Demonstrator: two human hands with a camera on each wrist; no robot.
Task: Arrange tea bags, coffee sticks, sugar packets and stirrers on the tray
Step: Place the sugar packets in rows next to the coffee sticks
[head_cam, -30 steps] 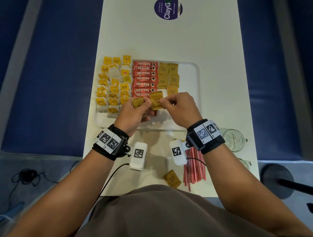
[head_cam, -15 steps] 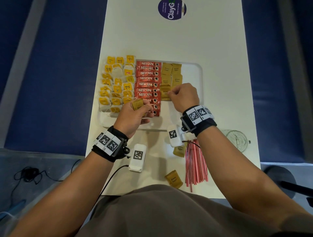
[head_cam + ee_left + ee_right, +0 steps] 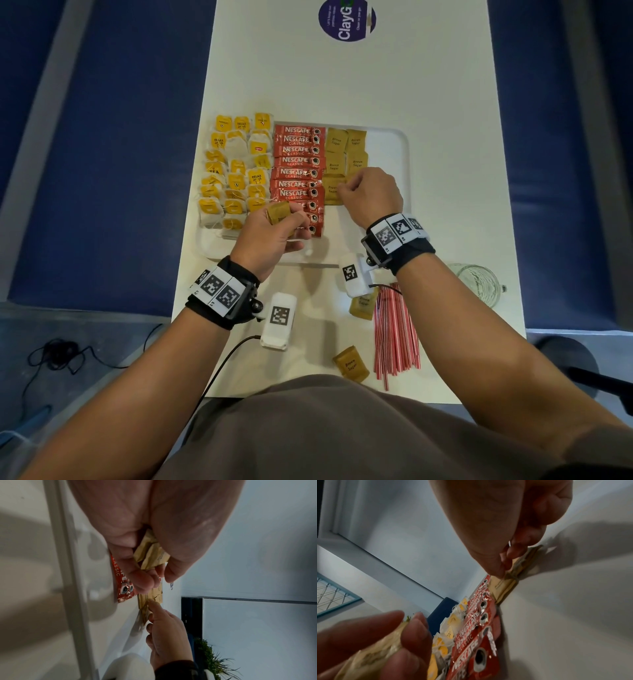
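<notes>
A white tray (image 3: 397,144) holds yellow tea bags (image 3: 236,171) on the left, red coffee sticks (image 3: 298,161) in the middle and brown sugar packets (image 3: 346,150) to their right. My right hand (image 3: 342,192) pinches a sugar packet (image 3: 331,193) lying at the near end of the sugar column; the right wrist view shows thumb and finger on that sugar packet (image 3: 517,568). Over the tray's near part, my left hand (image 3: 291,219) holds a few sugar packets (image 3: 279,212), seen bunched between its fingers in the left wrist view (image 3: 152,555). Red stirrers (image 3: 395,332) lie on the table.
Two loose sugar packets (image 3: 363,303) (image 3: 351,363) lie on the table near me, beside the stirrers. A glass (image 3: 478,282) stands at the table's right edge. The tray's right part is bare. A round purple sticker (image 3: 346,20) marks the far end of the table.
My right hand took a sugar packet from beside the left hand, moved forward and right, and lowered it onto the tray's sugar column. The left hand stayed put with its packets.
</notes>
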